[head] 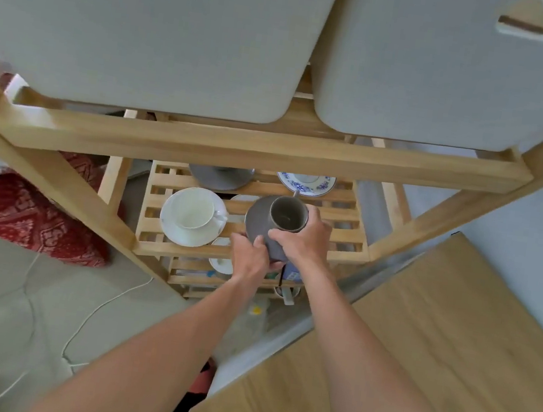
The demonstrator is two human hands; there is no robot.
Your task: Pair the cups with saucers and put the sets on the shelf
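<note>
Grip: right hand (300,240) is wrapped around the near side of a grey-brown cup (288,214), fingers curled on its wall, holding it; left hand (250,255) pinches the near-left rim of the dark grey saucer (258,219) under that cup, thumb on top, fingers beneath. Cup sits on the saucer, mouth up, a little right of the saucer's middle. The set is at centre frame, over the front right part of a slatted wooden shelf (346,231); cannot tell if the saucer rests on the slats or is just above them. Left of it, close but apart, a white cup (192,208) stands on a white saucer (170,227) on the same slats, handle pointing right. Further back on the shelf, partly hidden by the upper wooden rail (256,150): a grey saucer (220,176) at left and a blue-patterned saucer (306,183) at right; what stands on them is cut off from view. Two pale grey bins (147,34) fill the top of the frame on the tier above. A wooden tabletop (434,348) occupies lower right; red patterned cloth (26,218) lies at left.
</note>
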